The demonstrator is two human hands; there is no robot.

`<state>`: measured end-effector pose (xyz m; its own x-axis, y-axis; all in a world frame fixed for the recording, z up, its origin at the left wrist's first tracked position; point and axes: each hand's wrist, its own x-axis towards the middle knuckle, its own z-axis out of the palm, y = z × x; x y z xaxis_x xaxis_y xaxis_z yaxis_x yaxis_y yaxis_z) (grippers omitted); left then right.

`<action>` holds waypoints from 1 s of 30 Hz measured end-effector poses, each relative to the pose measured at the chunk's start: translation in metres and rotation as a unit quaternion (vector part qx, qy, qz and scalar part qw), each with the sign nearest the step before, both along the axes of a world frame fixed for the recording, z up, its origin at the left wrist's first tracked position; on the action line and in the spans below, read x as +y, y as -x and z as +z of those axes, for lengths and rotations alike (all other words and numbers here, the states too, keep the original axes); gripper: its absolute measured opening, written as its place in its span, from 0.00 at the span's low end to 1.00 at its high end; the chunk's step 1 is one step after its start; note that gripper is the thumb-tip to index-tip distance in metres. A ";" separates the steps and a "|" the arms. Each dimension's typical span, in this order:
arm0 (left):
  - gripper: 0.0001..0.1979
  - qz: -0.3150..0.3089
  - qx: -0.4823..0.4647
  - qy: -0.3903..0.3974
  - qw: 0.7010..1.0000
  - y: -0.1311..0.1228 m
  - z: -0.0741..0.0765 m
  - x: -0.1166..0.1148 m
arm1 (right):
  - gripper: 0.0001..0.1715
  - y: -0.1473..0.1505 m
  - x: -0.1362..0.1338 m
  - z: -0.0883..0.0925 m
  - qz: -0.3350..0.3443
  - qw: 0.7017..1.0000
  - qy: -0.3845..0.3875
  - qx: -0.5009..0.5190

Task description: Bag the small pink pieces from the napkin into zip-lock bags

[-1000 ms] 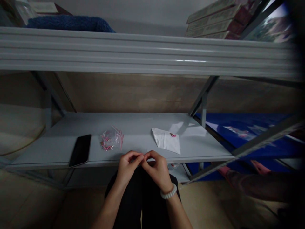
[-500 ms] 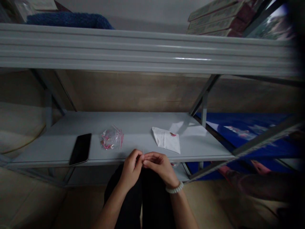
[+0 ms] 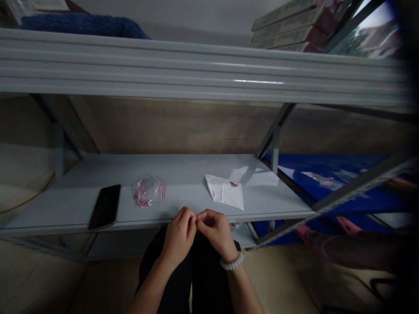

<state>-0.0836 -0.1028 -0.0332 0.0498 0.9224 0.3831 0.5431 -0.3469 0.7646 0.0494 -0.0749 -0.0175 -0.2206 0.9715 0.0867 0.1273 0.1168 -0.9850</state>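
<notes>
Over my lap, at the front edge of the grey shelf point(image 3: 183, 170), my left hand point(image 3: 180, 233) and my right hand point(image 3: 215, 231) meet fingertip to fingertip. Both are closed in a pinch. A tiny reddish spot shows where the fingertips touch; what it is, I cannot make out. Beyond my left hand lies a clear plastic zip bag point(image 3: 149, 190) with pink and red beads inside. Past my right hand rests a white cloth or paper piece point(image 3: 224, 192), with a few small red beads point(image 3: 233, 184) on it.
A black phone point(image 3: 105, 207) lies at the shelf's left front. Above runs a thick grey shelf beam point(image 3: 196, 69), carrying a blue fluffy cloth point(image 3: 81, 25) and stacked boxes point(image 3: 291, 28). At right stands a blue surface point(image 3: 340, 179), with another person's leg point(image 3: 356, 250) below.
The view has shifted slightly, so the shelf items sit a little further left. My hands stay together with small finger movements; the thin pale strand seen above the fingertips no longer shows.
</notes>
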 end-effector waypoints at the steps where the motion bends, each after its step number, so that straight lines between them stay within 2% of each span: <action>1: 0.07 0.004 0.011 -0.010 1.000 0.000 0.000 0.000 | 0.08 0.001 -0.001 0.002 -0.006 1.000 -0.006 -0.010; 8: 0.07 0.005 0.008 -0.039 0.999 -0.001 0.002 -0.003 | 0.07 0.006 -0.003 0.004 -0.042 0.999 -0.009 -0.007; 13: 0.07 0.060 -0.010 -0.035 0.998 -0.002 0.003 -0.002 | 0.04 0.009 -0.005 0.005 -0.101 0.991 -0.081 -0.045; 16: 0.07 0.080 -0.036 -0.032 0.996 -0.001 0.005 -0.001 | 0.05 0.011 -0.006 0.006 -0.066 0.990 -0.111 -0.056; 19: 0.07 0.072 -0.045 -0.028 0.996 0.000 0.006 -0.002 | 0.04 0.011 -0.005 0.006 -0.029 0.991 -0.111 -0.062; 23: 0.06 0.092 0.002 -0.043 0.995 -0.002 0.003 -0.002 | 0.02 0.009 -0.005 0.003 -0.062 0.979 -0.156 -0.114; 27: 0.06 0.144 0.031 -0.045 0.988 -0.002 0.001 -0.002 | 0.11 0.006 -0.006 0.003 -0.052 0.961 -0.220 -0.158; 30: 0.05 0.134 0.020 -0.059 0.989 -0.001 0.005 -0.003 | 0.16 0.002 -0.005 0.003 -0.075 0.957 -0.243 -0.139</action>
